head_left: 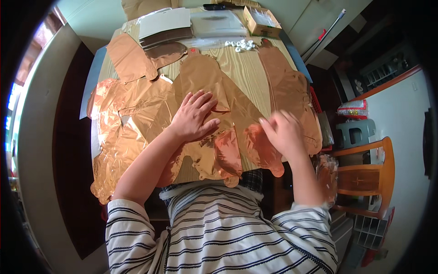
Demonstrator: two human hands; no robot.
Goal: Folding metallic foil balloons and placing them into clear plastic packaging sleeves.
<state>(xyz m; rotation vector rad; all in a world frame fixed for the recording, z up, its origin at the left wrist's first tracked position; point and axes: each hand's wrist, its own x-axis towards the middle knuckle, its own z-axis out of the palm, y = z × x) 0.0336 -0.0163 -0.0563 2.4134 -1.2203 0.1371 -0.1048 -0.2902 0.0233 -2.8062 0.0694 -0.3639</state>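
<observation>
Flat, shiny rose-gold foil balloons, uninflated, cover much of the wooden table. My left hand (195,117) rests with fingers spread on the foil balloon (200,75) in the middle, which has folded, creased parts. My right hand (285,134) is just above the right edge of that balloon, near its reddish lower lobe (262,148). Its fingers are curled and blurred by motion, so whether they grip anything does not show. To the left lies a crumpled pile of foil balloons (123,137). Another flat foil balloon (292,93) lies along the right side.
At the table's far side are a stack of white cards (165,23), clear plastic bags (216,25), small white rolls (242,44) and a cardboard box (262,22) of clear packets. A wooden chair (365,179) and a grey stool (360,130) stand to the right.
</observation>
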